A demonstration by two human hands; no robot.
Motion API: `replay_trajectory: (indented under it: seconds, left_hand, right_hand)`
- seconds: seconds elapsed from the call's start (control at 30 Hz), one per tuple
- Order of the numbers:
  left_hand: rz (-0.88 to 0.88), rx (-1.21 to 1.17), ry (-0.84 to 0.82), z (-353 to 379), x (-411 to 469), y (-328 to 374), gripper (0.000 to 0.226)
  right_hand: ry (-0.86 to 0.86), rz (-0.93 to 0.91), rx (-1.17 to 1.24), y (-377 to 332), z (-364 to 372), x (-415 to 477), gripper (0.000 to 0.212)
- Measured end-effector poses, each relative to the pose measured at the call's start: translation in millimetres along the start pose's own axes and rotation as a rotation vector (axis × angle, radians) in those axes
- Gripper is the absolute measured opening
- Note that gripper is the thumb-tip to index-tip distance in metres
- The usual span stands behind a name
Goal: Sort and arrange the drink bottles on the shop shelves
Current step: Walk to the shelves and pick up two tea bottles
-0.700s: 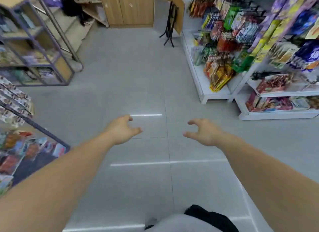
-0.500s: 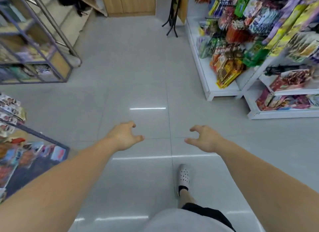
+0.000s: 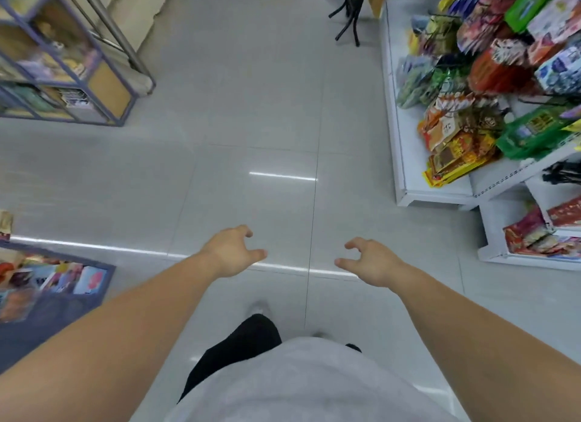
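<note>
No drink bottles are in sight. Both arms stretch forward over the grey tiled floor (image 3: 251, 107) of a shop aisle. My left hand (image 3: 231, 252) hovers at centre with fingers loosely curled and apart, holding nothing. My right hand (image 3: 369, 261) is a short gap to its right, also empty with curled, spread fingers. Below them I see my grey shirt, black shorts and a blurred foot.
White shelves (image 3: 405, 182) with hanging snack packets (image 3: 459, 145) line the right side. A blue-framed rack (image 3: 103, 85) stands at the far left, and a blue display bin (image 3: 78, 283) of packets sits at the near left. Black stand legs (image 3: 349, 16) are at the top.
The view has tilted down and moved forward along the aisle. The shelves have slid closer, and my legs have stepped. Both hands keep the same empty, curled pose.
</note>
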State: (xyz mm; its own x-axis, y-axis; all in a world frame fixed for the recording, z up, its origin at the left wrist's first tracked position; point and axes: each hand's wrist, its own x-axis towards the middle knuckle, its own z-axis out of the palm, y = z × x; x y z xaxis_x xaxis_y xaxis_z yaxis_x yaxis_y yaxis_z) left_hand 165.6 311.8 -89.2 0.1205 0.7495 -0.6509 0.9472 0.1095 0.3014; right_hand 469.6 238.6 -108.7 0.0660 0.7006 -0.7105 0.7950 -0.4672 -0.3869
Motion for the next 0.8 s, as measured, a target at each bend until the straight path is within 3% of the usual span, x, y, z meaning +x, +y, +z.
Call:
replay_trajectory:
  seconds: [0.2,0.4,0.57,0.7,0.8]
  left_hand:
    - [0.01,-0.089,-0.015,-72,116,14,0.075]
    - [0.035,-0.13,0.013,-195,234,32,0.07]
    - [0.066,-0.061,0.064,-294,326,59,0.071]
    - [0.089,0.138,0.051,-332,387,85,0.074]
    - [0.066,0.151,0.022,-356,442,110,0.073]
  right_hand:
    - [0.006,0.026,-0.031,-54,-72,106,0.068]
    - [0.043,0.095,0.014,-137,-163,196,0.069]
    - [0.1,0.074,0.084,-200,-237,268,0.067]
    - [0.101,0.074,0.143,-226,-286,326,0.064]
    - [0.097,0.096,0.23,-232,-328,383,0.062]
